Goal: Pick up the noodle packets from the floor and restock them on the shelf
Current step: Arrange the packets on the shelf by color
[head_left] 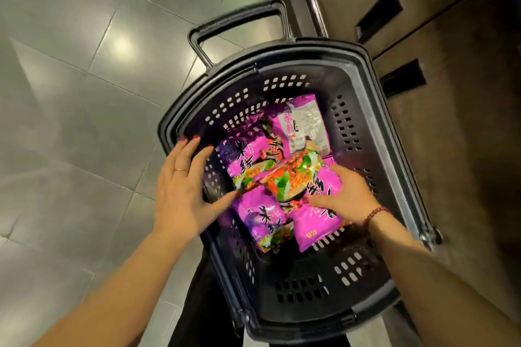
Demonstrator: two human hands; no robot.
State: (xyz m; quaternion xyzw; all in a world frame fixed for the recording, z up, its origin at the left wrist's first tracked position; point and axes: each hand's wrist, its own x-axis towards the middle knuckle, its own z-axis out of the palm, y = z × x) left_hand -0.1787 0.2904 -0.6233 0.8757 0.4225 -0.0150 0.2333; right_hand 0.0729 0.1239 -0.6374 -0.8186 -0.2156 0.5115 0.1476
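Several purple noodle packets (262, 220) lie in a black perforated shopping basket (375, 132) on the floor. My right hand (344, 196) is inside the basket, its fingers closed around the top packet (296, 177), which shows a bowl of noodles. My left hand (183, 186) rests over the basket's left rim with fingers spread, its thumb touching a packet's edge; it holds nothing. One packet (304, 124) at the far end lies back side up.
The basket's pull handle (234, 25) sticks out at the far end. Grey floor tiles (70, 93) spread to the left. A brown cabinet or shelf base with dark slots (403, 79) runs along the right. My dark trouser legs (203, 304) are below the basket.
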